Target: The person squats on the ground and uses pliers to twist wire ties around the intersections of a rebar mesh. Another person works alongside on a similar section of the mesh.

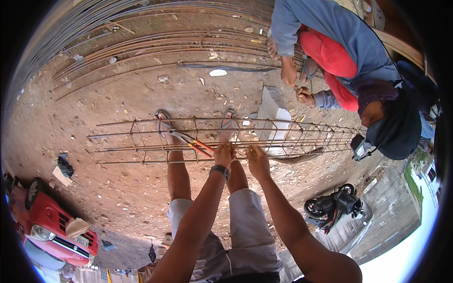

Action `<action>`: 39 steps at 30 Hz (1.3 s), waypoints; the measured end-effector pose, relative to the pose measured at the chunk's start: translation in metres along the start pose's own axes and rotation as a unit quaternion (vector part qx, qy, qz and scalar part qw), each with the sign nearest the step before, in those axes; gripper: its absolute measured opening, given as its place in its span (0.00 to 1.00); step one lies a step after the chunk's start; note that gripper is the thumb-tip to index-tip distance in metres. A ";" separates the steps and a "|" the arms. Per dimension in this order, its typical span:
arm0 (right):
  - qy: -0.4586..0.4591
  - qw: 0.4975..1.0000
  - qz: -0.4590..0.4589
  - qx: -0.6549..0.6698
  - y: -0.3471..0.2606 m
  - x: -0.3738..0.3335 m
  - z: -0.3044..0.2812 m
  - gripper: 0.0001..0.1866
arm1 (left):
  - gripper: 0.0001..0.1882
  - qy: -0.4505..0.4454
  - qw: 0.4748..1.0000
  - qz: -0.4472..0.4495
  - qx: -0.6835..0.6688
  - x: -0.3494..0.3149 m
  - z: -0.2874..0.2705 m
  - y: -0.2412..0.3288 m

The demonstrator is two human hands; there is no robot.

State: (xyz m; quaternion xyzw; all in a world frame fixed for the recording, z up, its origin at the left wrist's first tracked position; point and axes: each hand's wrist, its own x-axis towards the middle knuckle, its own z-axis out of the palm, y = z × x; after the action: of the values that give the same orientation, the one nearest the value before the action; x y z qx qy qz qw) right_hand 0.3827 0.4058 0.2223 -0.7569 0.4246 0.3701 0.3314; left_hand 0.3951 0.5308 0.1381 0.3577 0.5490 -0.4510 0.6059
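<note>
A long rebar cage of rusty bars and stirrups stretches across in front of me at shin height. My left hand, a dark watch on its wrist, is closed at the near bars. What its fingers pinch is too small to make out. Close beside it, my right hand is also closed at the near bar, its fingertips' contents hidden. Pincers with orange-red handles lie across the cage left of my hands, the handle ends reaching my left hand. I cannot tell whether that hand touches them.
Across the cage at right, a person in a blue-grey top crouches, hands together. A concrete block sits under the cage. Loose rebar covers the far ground. A red car stands left, a motorcycle right.
</note>
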 end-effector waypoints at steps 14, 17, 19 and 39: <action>-0.146 0.961 -0.214 -0.100 -0.039 0.161 0.016 0.10 | 0.05 -0.017 0.997 0.056 0.047 0.028 0.025 0.013; -0.112 0.960 -0.235 -0.107 -0.045 0.163 0.009 0.09 | 0.09 0.022 0.988 0.094 0.123 0.022 0.026 0.011; -0.096 0.959 -0.247 -0.101 -0.046 0.162 0.003 0.09 | 0.10 0.037 0.982 0.110 0.148 0.019 0.029 0.010; -0.113 0.969 -0.207 -0.075 -0.042 0.148 -0.010 0.11 | 0.14 0.043 0.990 0.093 0.094 0.016 0.045 0.010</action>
State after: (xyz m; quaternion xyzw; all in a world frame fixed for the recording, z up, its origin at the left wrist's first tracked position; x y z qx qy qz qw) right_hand 0.4766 0.3567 0.1107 -0.8044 0.1897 0.4072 0.3887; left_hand 0.4202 0.4899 0.1279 0.4815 0.4944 -0.4264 0.5848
